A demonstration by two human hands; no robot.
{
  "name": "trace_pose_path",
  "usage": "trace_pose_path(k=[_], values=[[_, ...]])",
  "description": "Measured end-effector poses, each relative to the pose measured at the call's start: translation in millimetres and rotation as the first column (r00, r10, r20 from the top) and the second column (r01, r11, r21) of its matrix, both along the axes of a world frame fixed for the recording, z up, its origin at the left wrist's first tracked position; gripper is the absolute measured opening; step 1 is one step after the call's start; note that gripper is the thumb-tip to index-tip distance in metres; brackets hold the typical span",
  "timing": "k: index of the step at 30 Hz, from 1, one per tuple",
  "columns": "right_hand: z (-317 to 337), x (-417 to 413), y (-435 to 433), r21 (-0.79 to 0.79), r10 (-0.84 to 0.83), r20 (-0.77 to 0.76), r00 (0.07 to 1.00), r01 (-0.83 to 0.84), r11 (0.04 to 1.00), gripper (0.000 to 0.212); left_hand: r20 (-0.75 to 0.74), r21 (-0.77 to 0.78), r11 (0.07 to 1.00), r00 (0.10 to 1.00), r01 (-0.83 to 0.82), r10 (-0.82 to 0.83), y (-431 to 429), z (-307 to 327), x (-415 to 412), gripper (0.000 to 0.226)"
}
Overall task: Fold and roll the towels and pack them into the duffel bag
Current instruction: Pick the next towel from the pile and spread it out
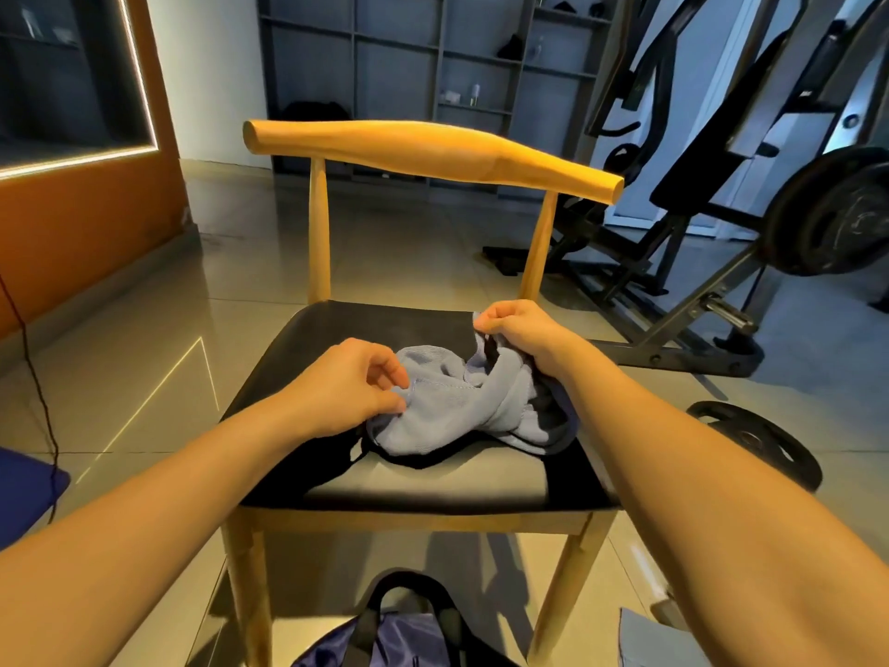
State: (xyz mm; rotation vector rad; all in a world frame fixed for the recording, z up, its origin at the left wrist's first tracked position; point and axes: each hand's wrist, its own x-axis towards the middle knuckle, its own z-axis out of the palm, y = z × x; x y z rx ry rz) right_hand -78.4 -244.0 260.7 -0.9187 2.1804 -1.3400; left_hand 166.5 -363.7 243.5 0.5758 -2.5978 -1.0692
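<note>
The crumpled light-blue towel [464, 406] lies on the black padded seat of the wooden chair [385, 329]. The left hand [344, 387] pinches its near-left edge; the right hand [517, 329] grips its far corner. The navy duffel bag [399, 640] sits on the glossy tiled floor [158, 358] below, near the gym machine [721, 223].

A gym floor, or a home workout room.

A black steel-framed weight machine [697, 262] fills the right side, with a big round black weight plate [837, 214] loaded on its bar and a second black slotted plate [755, 442] lying flat on the glossy grey tiled floor [144, 329]. Along the back wall stands tall grey open cubby shelving [399, 55] holding a few bottles and dark items. To the left, an orange wall [72, 223] carries a dark panel edged with a white light strip [139, 89]. A navy duffel bag with black handles [404, 637] sits on the floor at the near edge.
</note>
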Motion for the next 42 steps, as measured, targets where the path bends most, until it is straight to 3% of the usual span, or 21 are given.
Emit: trace_pose_path(k=[4,10,14,18,22,26,32,37,42], values=[[23.6,19.7,17.2,-0.075,0.119,0.070,0.990,-0.114,0.991,0.023,-0.054,0.119,0.992,0.998,0.036,-0.030,1.7,11.1,6.4,0.029],[45.5,49.8,46.6,-0.145,0.317,0.122,0.941,-0.299,0.943,0.025,-0.237,0.291,0.955,0.972,0.059,0.012,10.0,28.2,17.2,0.011],[48.6,64.3,64.2,-0.222,0.433,0.142,0.890,-0.397,0.890,0.030,-0.329,0.330,0.942,0.943,0.057,0.058,17.3,35.2,19.2,0.011],[52.9,75.0,75.1,-0.337,0.519,0.210,0.828,-0.437,0.834,0.036,-0.393,0.366,0.911,0.919,0.189,-0.033,30.6,45.9,19.7,0.015],[64.1,82.5,84.8,-0.394,0.596,0.229,0.770,-0.487,0.780,0.030,-0.395,0.277,0.913,0.902,0.299,-0.176,47.8,63.7,23.3,0.019],[70.8,93.1,92.4,-0.344,0.644,0.201,0.738,-0.562,0.752,0.022,-0.396,0.210,0.908,0.881,0.362,-0.260,56.4,73.4,26.8,0.025],[69.2,100.8,95.0,-0.350,0.629,0.210,0.749,-0.543,0.763,0.024,-0.536,0.138,0.955,0.831,0.262,-0.151,67.8,73.7,21.5,0.009],[68.8,103.3,96.4,-0.365,0.643,0.210,0.736,-0.551,0.750,0.031,-0.542,0.134,0.962,0.830,0.238,-0.130,71.3,69.5,17.5,0.006],[67.7,103.4,95.3,-0.346,0.642,0.186,0.744,-0.562,0.751,0.024,-0.569,0.098,0.971,0.813,0.218,-0.126,73.3,69.8,17.5,0.007]])
